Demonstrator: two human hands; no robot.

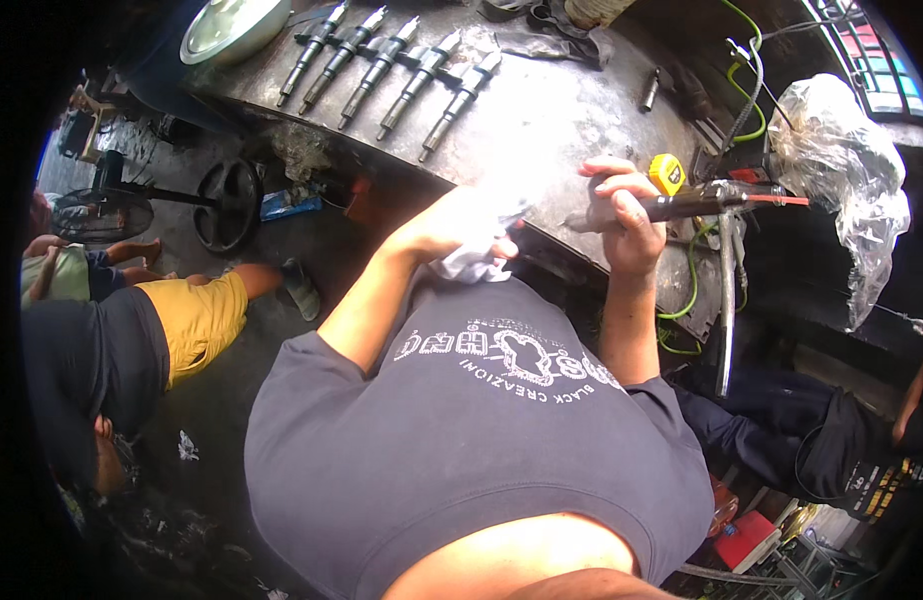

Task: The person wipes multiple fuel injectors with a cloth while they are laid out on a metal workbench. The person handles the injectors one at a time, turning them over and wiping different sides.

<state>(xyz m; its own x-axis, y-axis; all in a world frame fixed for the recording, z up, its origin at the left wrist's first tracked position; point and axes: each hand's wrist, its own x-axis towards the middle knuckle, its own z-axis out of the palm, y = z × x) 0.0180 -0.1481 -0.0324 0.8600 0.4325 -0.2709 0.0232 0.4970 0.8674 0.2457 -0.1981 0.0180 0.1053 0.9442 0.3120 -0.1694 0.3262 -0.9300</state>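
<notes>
Pressed against the front of my dark shirt, my left hand (pixel 444 228) is closed round a crumpled white cloth (pixel 472 262). Strong glare washes out part of that hand. My right hand (pixel 630 215) is raised at the bench edge with its fingers curled. A greyish rounded end shows left of its fingers and a dark cylinder (pixel 682 204) right of them; I cannot tell whether these are one held piece. Beyond the cylinder is a metal clamp-like fitting with a long bar handle (pixel 726 310). Several metal fuel injectors (pixel 382 72) lie in a row on the metal bench (pixel 552 90).
A yellow tape measure (pixel 667 174) is beside my right hand. A small metal cylinder (pixel 651 90) lies farther back. A pale basin (pixel 232 28) stands far left, a plastic bag (pixel 847 170) hangs at right. People are at both sides; a black fan (pixel 102 210) stands left.
</notes>
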